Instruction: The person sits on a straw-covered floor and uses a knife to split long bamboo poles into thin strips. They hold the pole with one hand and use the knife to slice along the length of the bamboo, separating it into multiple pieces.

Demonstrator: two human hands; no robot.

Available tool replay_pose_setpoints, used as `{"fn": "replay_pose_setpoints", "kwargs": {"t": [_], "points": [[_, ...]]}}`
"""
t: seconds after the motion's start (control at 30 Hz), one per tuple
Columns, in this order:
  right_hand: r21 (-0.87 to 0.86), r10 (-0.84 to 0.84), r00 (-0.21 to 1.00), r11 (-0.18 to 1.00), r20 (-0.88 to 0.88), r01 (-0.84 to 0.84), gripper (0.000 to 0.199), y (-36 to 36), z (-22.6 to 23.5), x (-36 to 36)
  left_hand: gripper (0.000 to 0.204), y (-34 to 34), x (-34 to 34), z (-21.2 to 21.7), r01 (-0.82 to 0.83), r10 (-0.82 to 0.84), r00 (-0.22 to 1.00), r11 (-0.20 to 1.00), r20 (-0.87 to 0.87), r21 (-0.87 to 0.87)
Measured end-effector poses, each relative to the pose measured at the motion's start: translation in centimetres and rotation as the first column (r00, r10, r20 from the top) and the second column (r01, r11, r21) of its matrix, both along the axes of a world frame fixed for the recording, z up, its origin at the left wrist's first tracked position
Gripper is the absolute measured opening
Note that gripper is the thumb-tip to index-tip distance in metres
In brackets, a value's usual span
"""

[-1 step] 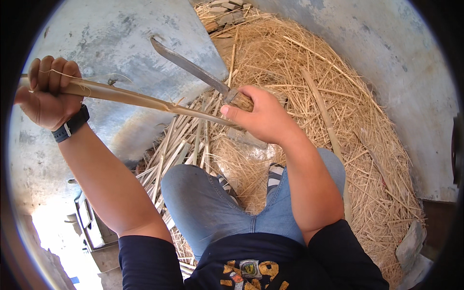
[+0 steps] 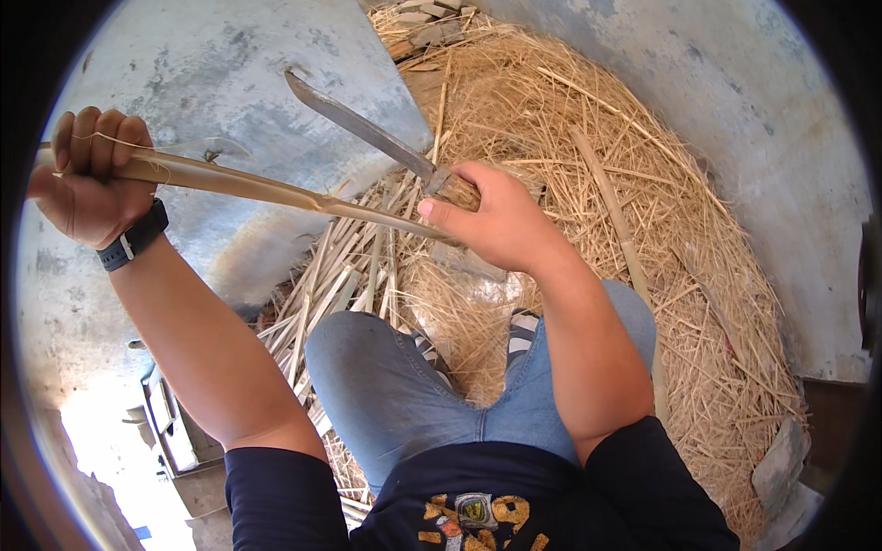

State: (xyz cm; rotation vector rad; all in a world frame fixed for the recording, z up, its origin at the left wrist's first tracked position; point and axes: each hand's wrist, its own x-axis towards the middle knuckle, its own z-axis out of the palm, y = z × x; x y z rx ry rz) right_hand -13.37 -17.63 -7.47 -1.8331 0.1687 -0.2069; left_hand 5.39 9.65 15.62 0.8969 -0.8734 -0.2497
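Observation:
My left hand (image 2: 92, 197), raised at the far left, is wrapped round the upper end of a split bamboo length (image 2: 248, 186). The bamboo slants down to the right, with a splintered notch midway and a thin fibre curling off near my fingers. At the centre, my right hand (image 2: 503, 222) grips the wooden handle of a machete (image 2: 363, 126). Its long dark blade points up and left, above the bamboo and apart from it along most of its length. The bamboo's lower end comes close beneath my right hand; whether they touch is hidden.
Bamboo shavings (image 2: 570, 101) cover the floor around my feet and to the right. Split bamboo strips (image 2: 317, 303) lie left of my knees. A longer bamboo piece (image 2: 611, 207) rests on the shavings. Blue-grey walls (image 2: 763, 156) stand close by, and a stone slab (image 2: 781, 466) sits at lower right.

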Motion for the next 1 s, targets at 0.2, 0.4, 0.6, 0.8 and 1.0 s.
{"fn": "replay_pose_setpoints", "kwargs": {"t": [0.2, 0.4, 0.6, 0.8, 1.0], "points": [[-0.014, 0.007, 1.0, 1.0, -0.028, -0.007, 0.066, -0.2, -0.7, 0.0, 0.055, 1.1, 0.8, 0.0, 0.113, -0.113, 0.993, 0.994, -0.018, 0.006], [-0.038, -0.001, 0.998, 0.999, -0.063, -0.001, 0.064, -0.2, -0.5, -0.1, 0.051, 1.7, 1.0, -0.2, 0.149, -0.149, 0.989, 0.989, 0.003, -0.015], [-0.063, -0.025, 0.999, 0.998, -0.046, 0.022, 0.062, -0.4, -0.9, -0.2, 0.06, 0.7, -0.6, -0.7, -0.097, 0.099, 0.993, 0.995, 0.07, -0.038], [-0.062, -0.013, 0.998, 0.998, -0.056, 0.01, 0.061, -0.4, -1.6, 0.1, 0.057, 1.2, -0.3, -0.8, -0.051, 0.054, 0.996, 0.998, 0.067, -0.039], [-0.044, 0.005, 0.992, 0.999, -0.127, -0.011, 0.062, -0.3, -2.0, 0.3, 0.055, 1.3, -0.5, -1.2, -0.099, 0.104, 0.989, 0.994, 0.105, -0.049]]}}
